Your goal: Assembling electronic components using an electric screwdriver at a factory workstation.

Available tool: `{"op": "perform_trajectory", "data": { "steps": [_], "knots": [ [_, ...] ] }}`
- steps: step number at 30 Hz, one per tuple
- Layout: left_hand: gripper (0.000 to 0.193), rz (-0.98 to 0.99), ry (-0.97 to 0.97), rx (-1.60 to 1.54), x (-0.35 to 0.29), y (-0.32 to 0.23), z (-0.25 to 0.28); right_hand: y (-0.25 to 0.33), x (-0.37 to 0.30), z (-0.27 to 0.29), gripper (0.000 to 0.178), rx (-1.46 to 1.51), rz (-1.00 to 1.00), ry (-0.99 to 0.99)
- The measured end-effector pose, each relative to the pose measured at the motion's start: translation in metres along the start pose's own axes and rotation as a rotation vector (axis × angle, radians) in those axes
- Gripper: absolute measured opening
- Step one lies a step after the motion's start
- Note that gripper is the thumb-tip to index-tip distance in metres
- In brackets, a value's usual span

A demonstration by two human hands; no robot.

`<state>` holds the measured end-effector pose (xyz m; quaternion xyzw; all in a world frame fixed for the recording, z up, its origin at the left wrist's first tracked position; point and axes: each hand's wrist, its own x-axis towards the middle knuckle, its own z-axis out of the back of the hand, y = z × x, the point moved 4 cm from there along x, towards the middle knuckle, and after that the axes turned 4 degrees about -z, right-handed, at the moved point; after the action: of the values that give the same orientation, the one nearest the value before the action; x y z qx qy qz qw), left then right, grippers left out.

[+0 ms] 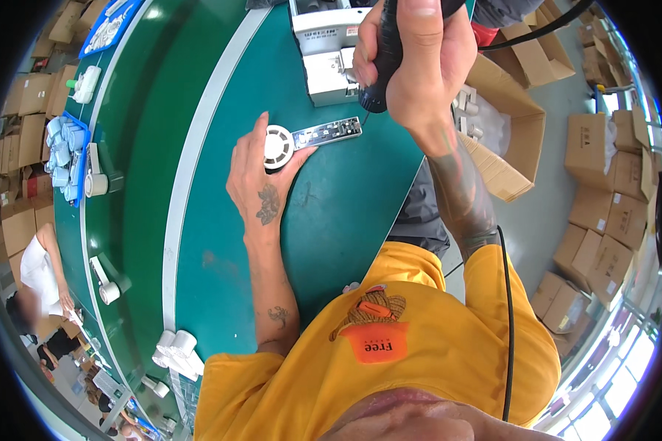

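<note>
On the green worktable (213, 294), my left hand (260, 176) is closed around the round slotted head of a white device (278, 147). The device's long narrow arm points right and lies uncovered, with small electronic parts showing inside. My right hand (428, 77) grips a black electric screwdriver (381, 82) from above. Its thin bit reaches down by the far right end of the narrow arm; I cannot tell whether it touches a screw.
White-and-grey equipment (329, 70) stands just beyond the device. An open carton (526, 143) with white parts is at the right. Leftward runs a green conveyor belt (143, 184) with a metal edge. White cylinders (176, 345) lie near my left elbow. A co-worker (40, 272) works at far left.
</note>
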<state>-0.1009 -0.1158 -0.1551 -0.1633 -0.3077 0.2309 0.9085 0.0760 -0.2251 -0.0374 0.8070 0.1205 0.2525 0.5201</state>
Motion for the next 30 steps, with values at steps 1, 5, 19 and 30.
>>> {"op": "perform_trajectory", "data": {
  "steps": [1, 5, 19, 30],
  "knots": [
    [0.077, -0.008, -0.011, -0.015, -0.001, 0.000, -0.001, -0.002, -0.002, 0.001, 0.035, -0.014, -0.003, -0.008],
    [0.077, -0.011, -0.019, -0.017, -0.002, 0.003, -0.001, -0.010, -0.003, 0.001, 0.036, -0.038, -0.009, 0.035],
    [0.077, -0.019, -0.031, -0.055, -0.003, 0.003, -0.003, -0.017, -0.012, 0.008, 0.041, -0.059, 0.046, 0.002],
    [0.078, -0.004, -0.046, -0.096, -0.001, 0.005, -0.003, -0.016, -0.032, 0.010, 0.063, -0.065, 0.081, 0.036]
  ]
}}
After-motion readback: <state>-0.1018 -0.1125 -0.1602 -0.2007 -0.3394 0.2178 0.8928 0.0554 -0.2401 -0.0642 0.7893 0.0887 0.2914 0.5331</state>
